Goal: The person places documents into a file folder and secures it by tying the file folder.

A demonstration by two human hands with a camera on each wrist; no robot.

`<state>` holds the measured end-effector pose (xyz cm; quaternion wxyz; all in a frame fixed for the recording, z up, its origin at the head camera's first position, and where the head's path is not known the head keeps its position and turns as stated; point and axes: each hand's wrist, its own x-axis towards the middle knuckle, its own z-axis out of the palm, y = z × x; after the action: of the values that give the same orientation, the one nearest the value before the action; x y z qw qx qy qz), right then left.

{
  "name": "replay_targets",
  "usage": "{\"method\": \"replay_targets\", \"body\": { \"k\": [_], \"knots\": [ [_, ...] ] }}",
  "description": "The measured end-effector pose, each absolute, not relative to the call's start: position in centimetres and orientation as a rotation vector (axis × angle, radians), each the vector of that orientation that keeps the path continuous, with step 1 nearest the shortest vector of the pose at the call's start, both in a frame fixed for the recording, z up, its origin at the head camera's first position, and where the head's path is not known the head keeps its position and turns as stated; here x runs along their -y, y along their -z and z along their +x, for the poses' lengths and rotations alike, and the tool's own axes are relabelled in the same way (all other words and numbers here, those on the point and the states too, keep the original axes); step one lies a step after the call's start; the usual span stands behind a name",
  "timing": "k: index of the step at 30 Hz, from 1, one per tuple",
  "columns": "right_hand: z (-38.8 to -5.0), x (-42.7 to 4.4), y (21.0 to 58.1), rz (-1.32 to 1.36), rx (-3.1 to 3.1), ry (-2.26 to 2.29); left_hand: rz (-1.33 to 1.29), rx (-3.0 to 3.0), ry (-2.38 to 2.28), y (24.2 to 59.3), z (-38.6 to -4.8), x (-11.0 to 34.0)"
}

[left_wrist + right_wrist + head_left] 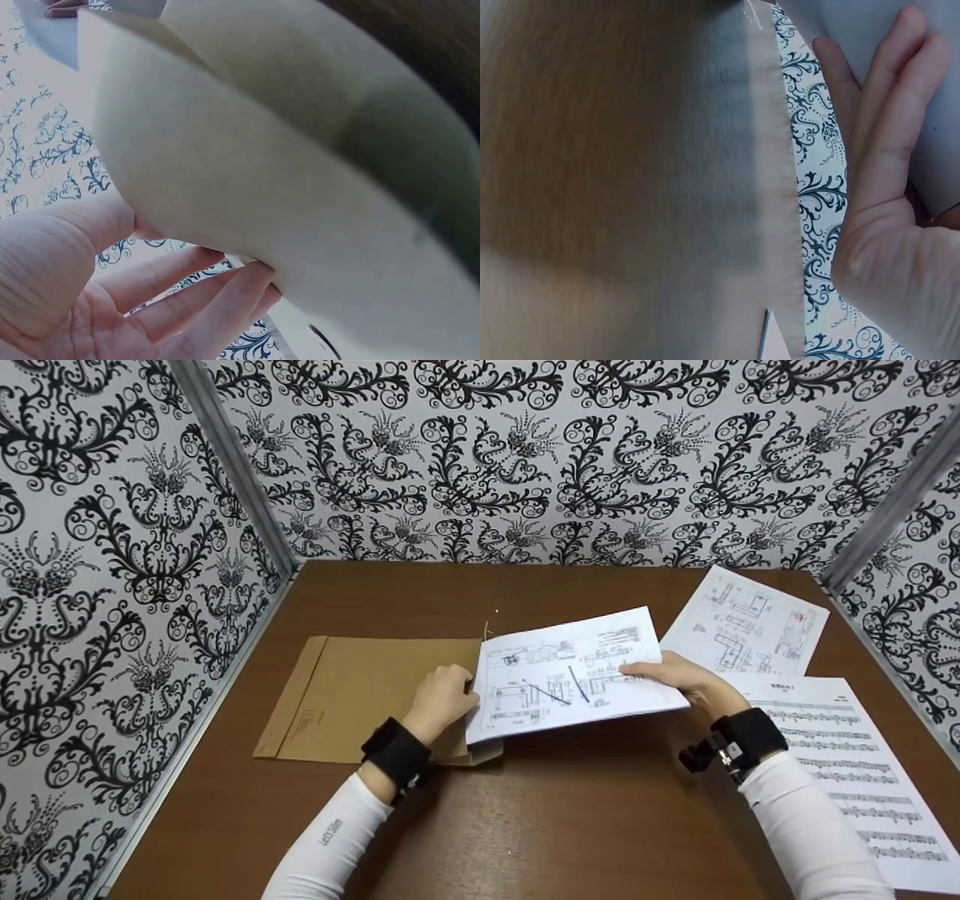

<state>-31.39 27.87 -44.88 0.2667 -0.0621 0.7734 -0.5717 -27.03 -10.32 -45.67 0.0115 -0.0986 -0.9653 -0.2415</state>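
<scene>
A stack of white sheets with technical drawings [555, 682] is tilted above the table, its left edge at the mouth of a brown envelope [375, 690]. My right hand [679, 675] grips the stack's right side, thumb on top; in the right wrist view the fingers [889, 112] lie extended under the paper [941, 142]. My left hand [442, 697] pinches the envelope's open edge beside the papers. In the left wrist view the left hand [172, 300] has its fingertips at the brown envelope's edge [202, 172], which bulges open.
At the back right lies another drawing sheet [750, 622], partly overlapped by sheet music [862, 780] along the right side. Patterned walls [525, 457] stand behind and beside the brown table [585, 825]. A thin string [486, 630] sticks up near the envelope's mouth.
</scene>
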Motion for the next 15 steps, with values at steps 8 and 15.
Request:
{"method": "replay_targets", "body": {
  "k": [8,15],
  "knots": [
    [-30.5,-26.9,45.5,-0.139,-2.057,1.617,-0.313,2.985,0.755,45.7,-27.0,10.2],
    [-29.5,-26.1,46.1,-0.124,-2.080,1.635,-0.300,2.920,0.672,45.6,-26.5,9.8]
  ]
}}
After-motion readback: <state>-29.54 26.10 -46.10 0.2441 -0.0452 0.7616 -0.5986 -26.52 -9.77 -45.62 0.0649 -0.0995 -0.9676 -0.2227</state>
